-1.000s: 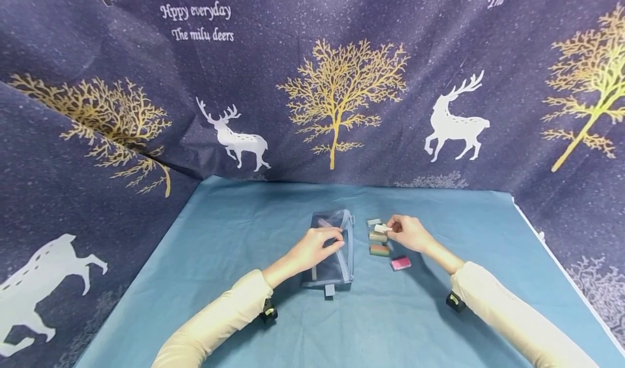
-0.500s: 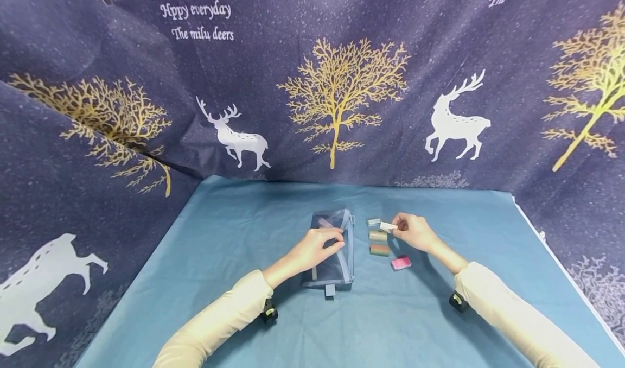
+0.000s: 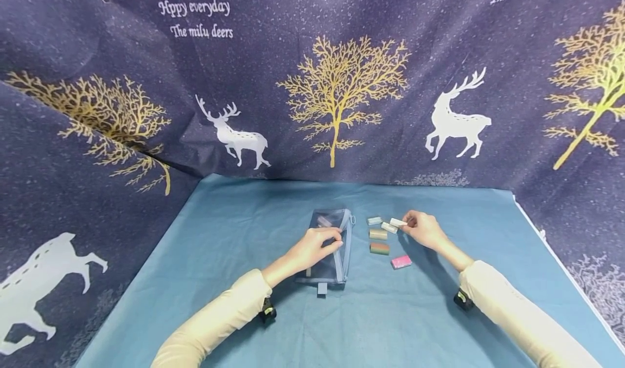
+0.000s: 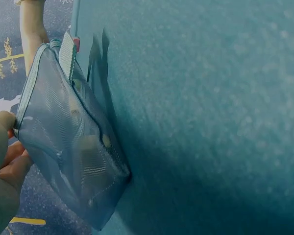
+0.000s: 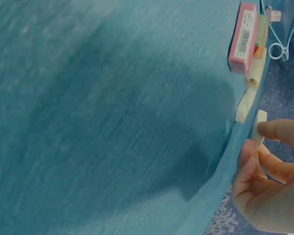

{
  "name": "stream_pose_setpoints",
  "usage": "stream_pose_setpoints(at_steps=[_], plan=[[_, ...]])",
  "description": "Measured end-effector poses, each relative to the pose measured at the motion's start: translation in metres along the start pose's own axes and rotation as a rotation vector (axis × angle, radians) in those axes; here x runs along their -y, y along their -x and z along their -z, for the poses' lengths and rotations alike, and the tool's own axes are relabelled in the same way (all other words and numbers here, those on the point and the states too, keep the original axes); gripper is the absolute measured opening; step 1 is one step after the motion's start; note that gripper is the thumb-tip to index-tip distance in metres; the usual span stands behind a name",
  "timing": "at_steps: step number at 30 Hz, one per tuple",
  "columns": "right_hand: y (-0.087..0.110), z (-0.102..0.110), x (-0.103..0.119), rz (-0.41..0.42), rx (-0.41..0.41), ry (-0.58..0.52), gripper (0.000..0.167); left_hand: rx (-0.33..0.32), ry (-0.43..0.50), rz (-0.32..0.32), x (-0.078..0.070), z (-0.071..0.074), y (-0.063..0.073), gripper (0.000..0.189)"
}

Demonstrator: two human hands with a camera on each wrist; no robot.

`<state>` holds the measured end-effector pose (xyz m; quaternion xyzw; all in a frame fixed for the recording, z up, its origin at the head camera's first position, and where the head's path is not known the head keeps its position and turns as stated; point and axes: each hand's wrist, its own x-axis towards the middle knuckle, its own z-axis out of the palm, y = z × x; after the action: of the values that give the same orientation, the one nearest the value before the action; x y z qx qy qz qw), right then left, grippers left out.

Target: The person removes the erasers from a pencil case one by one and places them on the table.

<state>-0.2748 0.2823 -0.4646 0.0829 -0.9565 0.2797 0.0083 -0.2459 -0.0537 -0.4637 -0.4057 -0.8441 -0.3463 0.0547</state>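
Observation:
My left hand (image 3: 312, 247) grips the edge of a blue-grey mesh zip pouch (image 4: 54, 112), thumb on one side and fingers on the other in the left wrist view. Through the mesh, pale items show dimly inside. My right hand (image 3: 426, 232) pinches a small white block like an eraser (image 5: 260, 128) between thumb and fingertips, at the far end of a group of blocks. Another white block (image 3: 389, 227) lies right beside it on the cloth. Near these are a pale blue block (image 3: 374, 221) and a tan one (image 3: 378, 234).
An orange-and-green block (image 3: 379, 248) lies nearer me, and a pink block (image 3: 401, 262) with a barcode label sits to its right. Blue cloth (image 3: 303, 335) covers the table. Behind it hangs a dark curtain (image 3: 293, 96) with deer and trees.
My right hand has drawn back to the right and slightly away. Two white blocks now show apart, where one showed at my fingertips before. The pouch's near end has shifted slightly left.

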Motion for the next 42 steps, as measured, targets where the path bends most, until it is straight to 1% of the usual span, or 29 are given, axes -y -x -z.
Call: stream_pose_setpoints(at_steps=[7, 13, 16, 19, 23, 27, 30, 34, 36, 42], plan=[[0.002, 0.003, -0.006, -0.055, -0.014, 0.006, 0.02, 0.01, -0.019, 0.002, 0.001, -0.001, 0.0, 0.018], [0.004, 0.006, -0.01, -0.109, -0.041, 0.037, 0.021, 0.005, 0.007, 0.017, 0.001, -0.003, 0.0, 0.019], [0.005, 0.007, -0.011, -0.137, -0.055, 0.072, 0.021, 0.009, 0.012, 0.025, 0.0, -0.002, 0.0, 0.019], [0.007, 0.007, -0.013, -0.166, -0.037, 0.102, 0.022, 0.018, 0.006, 0.019, 0.0, -0.001, 0.0, 0.016], [0.008, 0.006, -0.015, -0.2, 0.0, 0.119, 0.023, 0.036, -0.004, -0.018, 0.001, 0.002, -0.002, 0.012], [0.007, 0.007, -0.016, -0.208, 0.006, 0.124, 0.021, 0.054, -0.016, -0.049, 0.002, 0.004, -0.005, 0.012], [0.007, 0.007, -0.014, -0.207, 0.007, 0.129, 0.021, 0.057, -0.033, -0.048, 0.001, 0.003, -0.005, 0.013], [0.009, 0.007, -0.01, -0.207, 0.013, 0.137, 0.027, 0.052, -0.047, -0.036, 0.001, 0.001, -0.004, 0.015], [0.01, 0.007, -0.007, -0.201, 0.015, 0.145, 0.03, 0.047, -0.038, -0.033, 0.001, 0.001, -0.004, 0.016], [0.011, 0.005, -0.002, -0.207, -0.01, 0.185, 0.036, 0.028, -0.023, -0.049, 0.002, 0.0, -0.004, 0.016]])
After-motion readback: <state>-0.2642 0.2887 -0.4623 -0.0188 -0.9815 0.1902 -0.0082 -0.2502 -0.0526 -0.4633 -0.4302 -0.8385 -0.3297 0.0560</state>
